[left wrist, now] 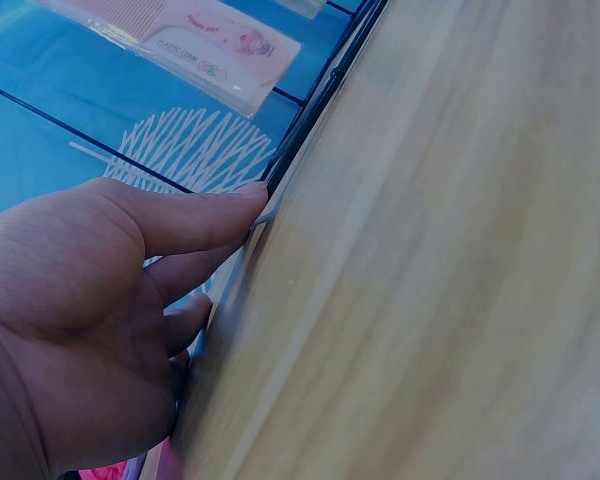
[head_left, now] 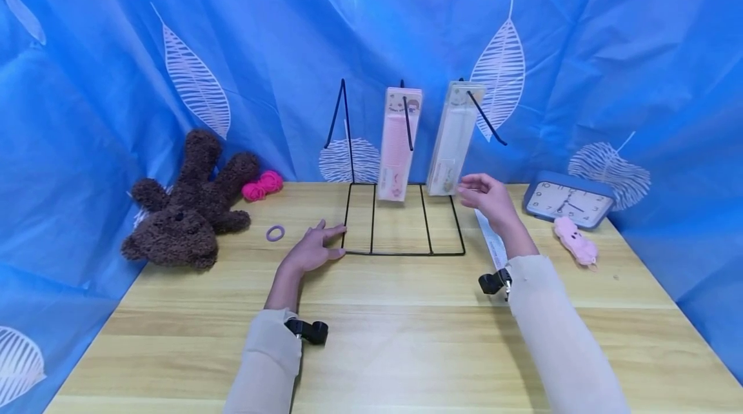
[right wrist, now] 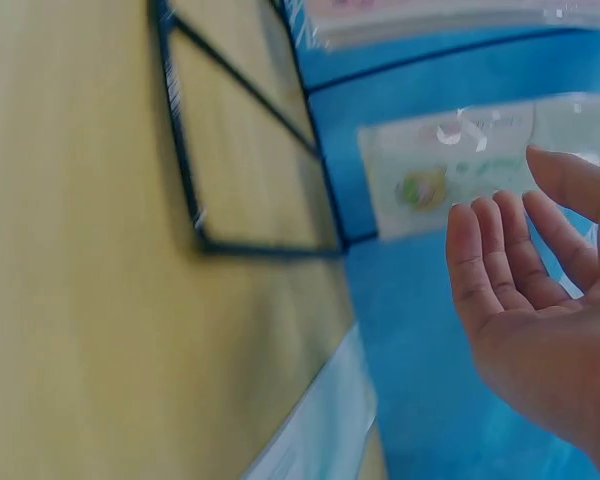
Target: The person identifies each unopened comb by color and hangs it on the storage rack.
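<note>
A: What step is in hand here?

B: Hanging packs on the wire rack (head_left: 400, 220), I'd judge. The left hand (head_left: 313, 249) is lying flat on the table (head_left: 406, 336), fingers straight and a little spread, the fingertips (left wrist: 245, 200) touching the rack's base wire at its left front corner. It looks to be steadying the rack.

A: And the right hand?

B: The right hand (head_left: 487, 198) is hovering just beside the white pack (head_left: 453, 140), near its lower end. Its fingers (right wrist: 500, 260) are relaxed and parted, pinching nothing, and I can't see them touching the pack.

A: Where are the packs hanging?

B: The white pack is hanging tilted on the rack's right hook. The pink pack (head_left: 399, 143) is hanging on the middle hook, just left of it. The left hook is carrying nothing.

A: Anything left to hang?

B: A long flat strip (head_left: 490, 240) is lying on the table under the right forearm, beside the rack. I can't tell what it is. If it is one more pack, the next move would call for the right hand dropping to it, pinching its top end, and threading its hole over the free hook while the left hand is pressing the base down.

A: Any risk?

B: The hanging packs might swing if the hand brushes them.
</note>
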Available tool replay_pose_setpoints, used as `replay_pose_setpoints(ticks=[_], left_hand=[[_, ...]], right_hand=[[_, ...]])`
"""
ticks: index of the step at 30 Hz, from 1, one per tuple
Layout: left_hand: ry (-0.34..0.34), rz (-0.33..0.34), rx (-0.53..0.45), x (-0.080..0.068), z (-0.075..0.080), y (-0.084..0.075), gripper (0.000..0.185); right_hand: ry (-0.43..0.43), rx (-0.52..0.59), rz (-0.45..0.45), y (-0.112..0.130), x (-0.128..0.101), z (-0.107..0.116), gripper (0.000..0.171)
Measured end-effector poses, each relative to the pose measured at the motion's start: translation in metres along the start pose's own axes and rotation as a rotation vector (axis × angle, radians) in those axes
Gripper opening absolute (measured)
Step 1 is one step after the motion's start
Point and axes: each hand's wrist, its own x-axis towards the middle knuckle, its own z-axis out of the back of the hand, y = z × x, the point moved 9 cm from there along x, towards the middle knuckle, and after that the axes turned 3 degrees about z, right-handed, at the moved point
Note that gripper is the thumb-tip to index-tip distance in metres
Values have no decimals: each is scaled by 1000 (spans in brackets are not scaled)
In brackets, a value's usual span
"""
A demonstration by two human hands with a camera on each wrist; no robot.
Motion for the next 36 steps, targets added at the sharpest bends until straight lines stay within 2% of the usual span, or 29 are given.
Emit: replay_pose_setpoints(ticks=[8,16,19,24,32,36], left_hand=[[1,3,4,0,1,1,58],[3,0,-1,-1,0,0,58],[2,-1,-6,-1,0,0,58],[2,1,-10,-1,0,0,58],[1,-3,3,-1,1,-2,58],[6,-2,-3,-1,1,-2,58]], right_hand=[[-58,-40,-59,-26,-16,34,53],[-140,-157,-201,-47,-31,65,66],[-153,-225,-228,-53,-33,76,72],[-116,-327,-258,-61,-33,83,85],[-47,-417,-323,-69,-30,78,99],[-1,-552,-348,-70,-29,75,100]])
